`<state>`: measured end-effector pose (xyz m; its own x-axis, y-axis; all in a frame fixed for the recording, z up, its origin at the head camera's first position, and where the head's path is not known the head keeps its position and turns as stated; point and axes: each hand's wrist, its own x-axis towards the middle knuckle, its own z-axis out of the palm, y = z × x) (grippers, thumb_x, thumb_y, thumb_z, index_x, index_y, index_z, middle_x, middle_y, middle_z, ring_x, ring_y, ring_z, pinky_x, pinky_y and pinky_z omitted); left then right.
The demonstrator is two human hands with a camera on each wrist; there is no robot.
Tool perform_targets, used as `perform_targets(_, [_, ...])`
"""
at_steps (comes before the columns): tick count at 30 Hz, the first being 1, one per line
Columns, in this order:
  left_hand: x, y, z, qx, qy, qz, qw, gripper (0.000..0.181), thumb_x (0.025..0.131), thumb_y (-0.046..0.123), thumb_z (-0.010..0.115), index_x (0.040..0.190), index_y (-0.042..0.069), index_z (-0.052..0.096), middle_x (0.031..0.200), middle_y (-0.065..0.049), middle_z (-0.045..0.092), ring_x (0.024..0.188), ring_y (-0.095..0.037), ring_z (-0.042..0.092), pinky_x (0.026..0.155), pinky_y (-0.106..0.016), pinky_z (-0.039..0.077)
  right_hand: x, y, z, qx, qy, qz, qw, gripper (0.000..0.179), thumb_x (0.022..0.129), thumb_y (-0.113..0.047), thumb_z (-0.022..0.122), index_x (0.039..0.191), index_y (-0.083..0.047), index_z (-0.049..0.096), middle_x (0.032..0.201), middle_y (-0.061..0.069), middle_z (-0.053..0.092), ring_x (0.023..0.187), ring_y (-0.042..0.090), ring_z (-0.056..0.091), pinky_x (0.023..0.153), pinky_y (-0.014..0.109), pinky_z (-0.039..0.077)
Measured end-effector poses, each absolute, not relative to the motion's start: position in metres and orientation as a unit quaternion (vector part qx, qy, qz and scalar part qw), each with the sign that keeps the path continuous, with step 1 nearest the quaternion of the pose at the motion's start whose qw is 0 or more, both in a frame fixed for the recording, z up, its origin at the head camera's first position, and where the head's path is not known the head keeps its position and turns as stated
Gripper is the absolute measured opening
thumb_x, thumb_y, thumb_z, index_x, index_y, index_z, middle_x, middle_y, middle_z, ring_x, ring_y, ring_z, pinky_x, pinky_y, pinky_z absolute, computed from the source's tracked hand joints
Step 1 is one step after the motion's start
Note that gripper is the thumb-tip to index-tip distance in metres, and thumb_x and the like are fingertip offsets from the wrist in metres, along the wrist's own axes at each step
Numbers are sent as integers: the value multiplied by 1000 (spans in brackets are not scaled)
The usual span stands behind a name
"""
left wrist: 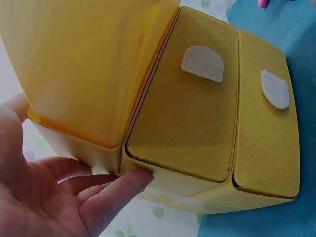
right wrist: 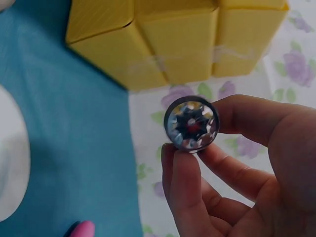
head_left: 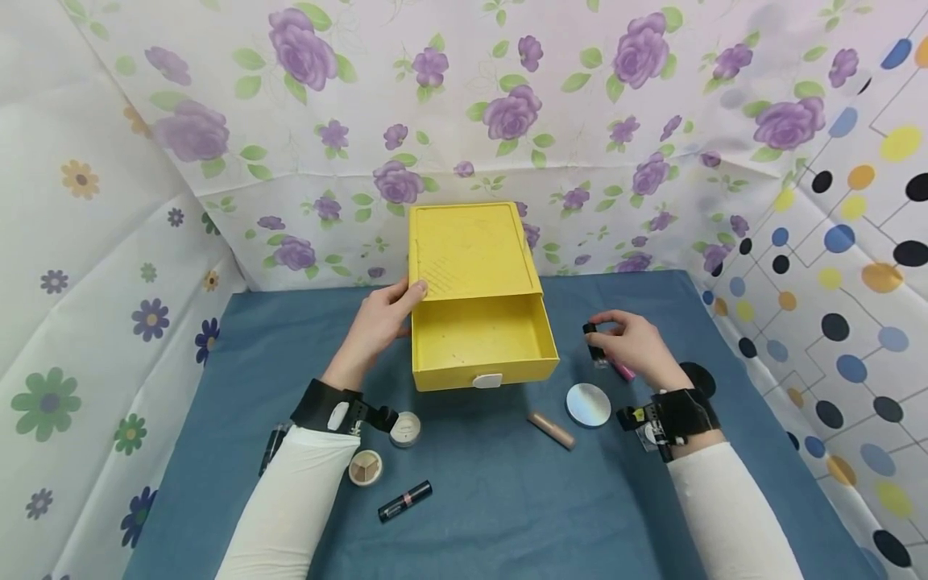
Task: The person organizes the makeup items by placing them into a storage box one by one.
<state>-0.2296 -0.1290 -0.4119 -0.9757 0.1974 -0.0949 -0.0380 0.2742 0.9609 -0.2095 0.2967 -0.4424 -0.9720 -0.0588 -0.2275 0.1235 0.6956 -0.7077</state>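
Note:
A yellow chest of drawers stands at the middle back in the head view, its top drawer pulled out with a bare interior. My left hand holds the chest's left side, thumb on the top's front corner and fingers along the side wall. Two lower drawer fronts with white tabs are closed in the left wrist view. To the right, my right hand pinches a black lipstick tube between thumb and fingers. Its clear faceted end faces the right wrist camera.
Near the right hand lie a pink tube, a round silvery compact, a tan tube and a black disc. Toward the left are two round pots, a black tube and another dark tube partly behind the sleeve.

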Motion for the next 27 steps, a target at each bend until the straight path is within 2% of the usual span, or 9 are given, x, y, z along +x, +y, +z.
perform_targets(2, [-230,-129,-412,48,792,600,98,80,105,65,58,169,23,35,167,-11,43,144,-33,53,101,-56,57,-207,294,-436,12,909,-400,112,57,103,-49,70,148,-16,59,113,14,73,99,38,69,84,46,58])
perform_targets(6, [-230,-129,-411,47,791,602,99,81,104,65,58,168,22,35,168,-11,43,145,-33,53,102,-56,57,-201,288,-422,1,903,-418,104,61,102,-55,70,149,-18,58,117,13,73,98,32,71,86,42,60])
perform_targets(9, [-230,-129,-411,49,790,604,99,81,105,65,58,168,21,35,168,-11,42,145,-33,52,102,-56,57,-198,283,-410,-4,895,-435,99,58,102,-52,71,149,-19,58,118,12,72,96,30,72,87,42,61])
perform_targets(15, [-230,-128,-410,39,790,604,102,80,105,64,59,167,19,38,167,-11,44,144,-33,53,103,-56,57,-191,270,-383,-25,886,-455,84,57,103,-50,71,150,-21,59,115,12,71,94,34,71,84,41,61])
perform_targets(22, [-230,-126,-407,37,788,606,102,75,106,61,59,164,14,46,163,-11,50,140,-31,58,101,-54,58,-182,248,-352,-50,879,-469,70,58,100,-53,75,148,-23,62,119,8,73,98,26,72,84,35,63])
perform_targets(27, [-232,-126,-407,35,794,599,98,76,106,61,59,163,12,47,163,-11,50,138,-31,59,98,-52,60,-183,228,-338,-77,876,-471,68,54,101,-45,77,146,-21,63,120,9,73,101,26,72,83,36,64])
